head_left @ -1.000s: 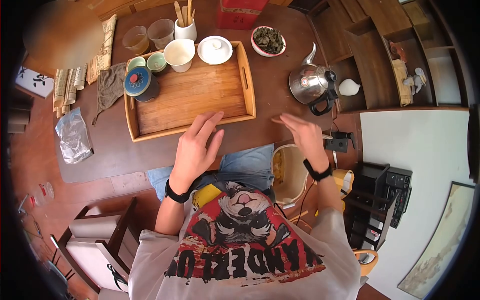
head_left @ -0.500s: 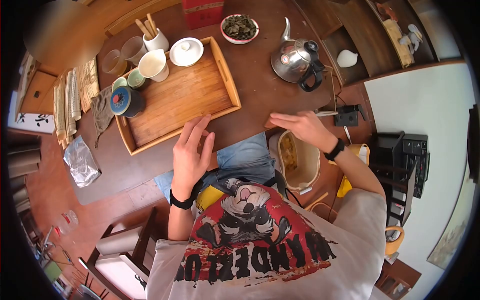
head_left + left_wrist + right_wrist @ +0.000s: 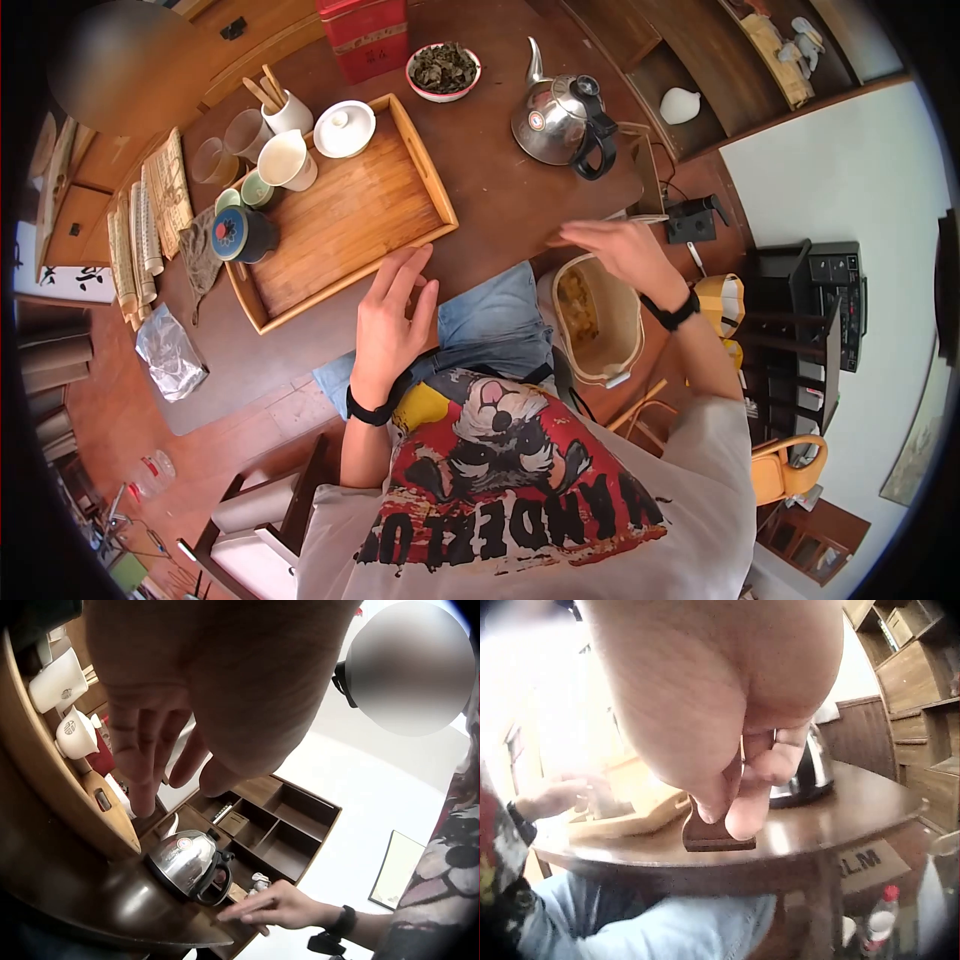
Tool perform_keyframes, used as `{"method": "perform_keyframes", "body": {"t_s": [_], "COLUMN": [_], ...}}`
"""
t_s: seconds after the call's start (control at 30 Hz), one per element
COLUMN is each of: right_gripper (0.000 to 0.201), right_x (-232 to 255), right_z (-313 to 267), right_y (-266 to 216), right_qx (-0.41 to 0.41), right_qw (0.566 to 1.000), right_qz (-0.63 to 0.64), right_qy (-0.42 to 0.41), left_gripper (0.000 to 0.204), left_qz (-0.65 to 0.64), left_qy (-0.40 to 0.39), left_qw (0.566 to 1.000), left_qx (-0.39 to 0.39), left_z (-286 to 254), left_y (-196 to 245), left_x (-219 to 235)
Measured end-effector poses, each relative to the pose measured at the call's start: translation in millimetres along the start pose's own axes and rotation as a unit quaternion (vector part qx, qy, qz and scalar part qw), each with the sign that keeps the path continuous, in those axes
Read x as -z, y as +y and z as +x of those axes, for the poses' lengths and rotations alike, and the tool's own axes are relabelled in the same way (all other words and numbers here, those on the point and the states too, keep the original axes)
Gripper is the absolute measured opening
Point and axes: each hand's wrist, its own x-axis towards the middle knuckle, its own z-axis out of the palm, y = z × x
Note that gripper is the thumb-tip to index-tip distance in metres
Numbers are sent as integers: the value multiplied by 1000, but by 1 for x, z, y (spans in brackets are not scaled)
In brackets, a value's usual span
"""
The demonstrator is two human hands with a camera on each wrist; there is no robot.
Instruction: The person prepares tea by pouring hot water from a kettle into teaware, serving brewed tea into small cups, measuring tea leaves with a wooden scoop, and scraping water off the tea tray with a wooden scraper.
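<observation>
Near the table's front edge, my right hand [image 3: 622,252] pinches a dark brown wooden piece [image 3: 705,838] with a flared, flat end, between thumb and fingers. Its upper part is hidden behind my fingers. My left hand [image 3: 392,322] hovers over the front rim of the wooden tray [image 3: 345,220], fingers loosely extended, with nothing in them. On the tray stand a lidded white gaiwan [image 3: 345,130], a white pitcher [image 3: 288,163], small green cups [image 3: 257,192] and a dark jar [image 3: 250,238] with a blue lid.
A steel kettle [image 3: 553,122] stands beyond my right hand. Further back are a bowl [image 3: 443,97] of dark leaves and a red box [image 3: 365,45]. A bin [image 3: 612,362] stands below the table's edge. Left lie a cloth [image 3: 200,260], rolled mats [image 3: 145,230] and a plastic bag [image 3: 172,352].
The head view has turned, so the tray and kettle appear further left. My right hand keeps its hold on the wooden piece by the table edge; my left hand stays near the tray's front rim.
</observation>
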Motion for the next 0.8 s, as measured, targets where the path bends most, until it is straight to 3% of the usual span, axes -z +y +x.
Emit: {"method": "perform_keyframes", "body": {"t_s": [0.17,0.2,0.23,0.37,0.43,0.6,0.67,0.7,0.77,0.8], "right_gripper": [31,30,29,30,32,32,34,34,25,25], "right_x": [-23,-23,-23,-36,-34,-11,7,5,-15,-11], "right_z": [105,121,131,134,116,26,-15,-44,-98,-101], "right_y": [-1,-4,-5,3,0,2,10,23,46,39], "right_qx": [96,102,108,128,99,45,14,11,-90,-90], "right_qw": [994,995,994,990,992,994,980,980,939,938], "right_qz": [0,-6,-13,-5,-48,-57,-106,-109,-136,-142], "right_qy": [45,9,-28,-49,-67,-80,-167,-168,-303,-304], "left_gripper": [40,40,40,39,39,41,41,41,41,40], "left_qz": [29,40,44,18,14,32,23,19,2,-12], "left_qy": [16,22,24,27,21,30,28,24,11,7], "left_qw": [999,999,999,998,998,999,999,999,1000,999], "left_qx": [-13,-19,-18,45,61,6,11,15,21,33], "left_z": [-3,-5,-7,-11,-12,-9,-8,-8,-8,-8], "left_y": [2,2,3,4,2,-8,-9,-9,-10,-11], "left_x": [8,10,11,15,15,14,11,9,7,3]}}
